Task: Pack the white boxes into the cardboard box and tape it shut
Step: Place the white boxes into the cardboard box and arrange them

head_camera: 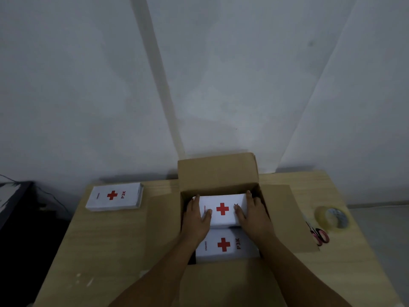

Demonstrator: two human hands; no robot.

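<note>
An open cardboard box (pixel 218 173) stands mid-table with its flaps spread out. Inside, at the far end, lies a white box with a red cross (pixel 222 208). My left hand (pixel 195 220) grips its left side and my right hand (pixel 254 216) its right side, thumbs on top. A second white box (pixel 225 244) lies in the near half of the cardboard box, between my forearms. A stack of white boxes (pixel 114 196) rests on the table to the left of the cardboard box.
The wooden table (pixel 110 240) backs onto a pale wall. A roll of clear tape (pixel 333 217) and red-handled scissors (pixel 319 234) lie at the right, beside the right flap. Something dark stands off the table's left edge.
</note>
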